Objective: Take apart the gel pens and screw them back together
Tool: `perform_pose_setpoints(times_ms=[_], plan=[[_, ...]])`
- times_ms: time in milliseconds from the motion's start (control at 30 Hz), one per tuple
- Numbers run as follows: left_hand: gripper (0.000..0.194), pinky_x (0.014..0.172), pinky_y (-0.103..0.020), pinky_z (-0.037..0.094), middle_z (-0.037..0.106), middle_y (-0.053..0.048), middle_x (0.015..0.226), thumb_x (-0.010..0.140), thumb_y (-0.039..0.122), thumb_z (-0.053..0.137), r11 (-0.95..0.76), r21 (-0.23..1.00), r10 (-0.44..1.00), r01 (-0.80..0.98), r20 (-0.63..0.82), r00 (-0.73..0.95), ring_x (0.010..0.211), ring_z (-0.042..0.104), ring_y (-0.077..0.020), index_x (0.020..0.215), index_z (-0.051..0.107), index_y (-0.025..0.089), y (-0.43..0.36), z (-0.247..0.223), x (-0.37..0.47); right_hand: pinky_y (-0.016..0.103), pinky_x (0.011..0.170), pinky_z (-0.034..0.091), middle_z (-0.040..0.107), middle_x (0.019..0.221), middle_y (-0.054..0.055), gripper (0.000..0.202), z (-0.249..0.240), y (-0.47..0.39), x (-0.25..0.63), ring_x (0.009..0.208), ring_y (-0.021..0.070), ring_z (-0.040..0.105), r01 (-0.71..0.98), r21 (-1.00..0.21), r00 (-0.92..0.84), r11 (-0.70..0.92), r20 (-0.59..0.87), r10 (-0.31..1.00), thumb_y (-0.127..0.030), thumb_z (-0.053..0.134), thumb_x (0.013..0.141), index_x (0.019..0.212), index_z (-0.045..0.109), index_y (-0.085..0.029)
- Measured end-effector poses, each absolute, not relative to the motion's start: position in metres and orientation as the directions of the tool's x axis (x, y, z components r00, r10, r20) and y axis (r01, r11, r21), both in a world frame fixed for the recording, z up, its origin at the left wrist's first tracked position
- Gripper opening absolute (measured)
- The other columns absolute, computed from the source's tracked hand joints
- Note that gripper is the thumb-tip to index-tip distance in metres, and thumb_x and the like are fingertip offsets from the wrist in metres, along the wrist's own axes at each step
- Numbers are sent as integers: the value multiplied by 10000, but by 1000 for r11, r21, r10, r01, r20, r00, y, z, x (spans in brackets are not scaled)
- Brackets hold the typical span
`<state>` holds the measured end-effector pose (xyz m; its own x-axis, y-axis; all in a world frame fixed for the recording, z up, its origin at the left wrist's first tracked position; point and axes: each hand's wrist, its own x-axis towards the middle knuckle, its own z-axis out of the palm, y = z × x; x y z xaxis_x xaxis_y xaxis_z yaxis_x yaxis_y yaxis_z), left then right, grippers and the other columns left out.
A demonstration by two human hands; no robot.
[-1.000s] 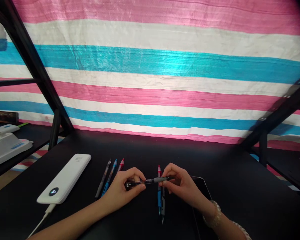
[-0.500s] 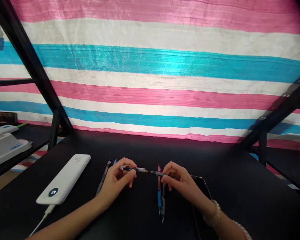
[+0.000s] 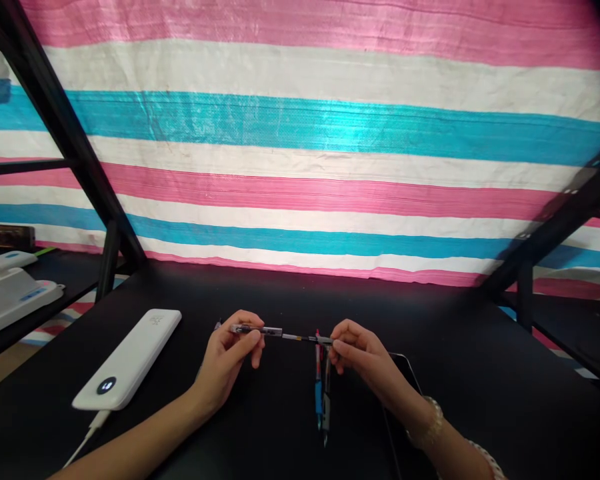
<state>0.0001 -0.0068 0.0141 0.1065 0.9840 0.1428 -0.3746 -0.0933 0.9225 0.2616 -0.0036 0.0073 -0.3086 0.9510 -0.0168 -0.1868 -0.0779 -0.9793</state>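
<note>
Left hand [image 3: 230, 353]: pinching the clear barrel [image 3: 267, 331] between thumb and fingers; the thumb and index are closing on it, the other fingers are curling loosely.
Right hand [image 3: 357, 347]: pinching the grey front section [image 3: 324, 340] at thumb and fingertips; the remaining fingers are bending inward.
Refill [image 3: 299, 338]: bridging the gap between barrel and front section, roughly level; the opened pen is hanging over the desk [image 3: 275, 427], between the hands.
Bracelet [image 3: 433, 423]: circling the right wrist.
Blue-gripped pen [image 3: 319, 397]: lying below the held parts, red showing toward its far end; the grey-gripped pen [image 3: 327, 413] is lying just beside it.
Dark pen end [image 3: 218, 325]: peeking out behind the left hand; the rest is hiding.
Dark flat device [image 3: 404, 368]: lying partly under the right forearm.
Power bank [image 3: 130, 360]: resting left of the left hand; a white cable [image 3: 87, 440] is running from its near end.
Striped sheet [image 3: 305, 187]: hanging behind the desk.
</note>
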Motion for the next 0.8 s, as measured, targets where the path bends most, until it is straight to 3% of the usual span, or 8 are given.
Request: perform_pose_setpoints(times_ms=[167,333,800], plan=[[214,531,-229,366,660,8,695,830,327,758,-79,925,981,-371,137,134,497,541,-92,920,656,162,-8,15,0,237,565,461,645,674,-9,315,7,-2,261,595,122,569,-270,-958,-263,-100,-26,964,-398,826,771,824,610,-174],[223,533,-228,361,655,16,672,829,342,760,-94,937,979,-335,148,138,498,536,-93,901,646,164,-8,17,2,236,570,463,640,667,-10,254,8,-2,262,609,126,568,-309,-950,-242,-52,25,970,-358,799,811,830,622,-177],[241,515,-228,356,635,17,656,823,361,756,-73,954,981,-291,122,153,490,525,-94,888,638,160,-7,16,4,269,591,459,636,676,-11,224,9,-5,263,594,143,573,-193,-977,-230,90,134,964,-372,733,871,854,600,-192]])
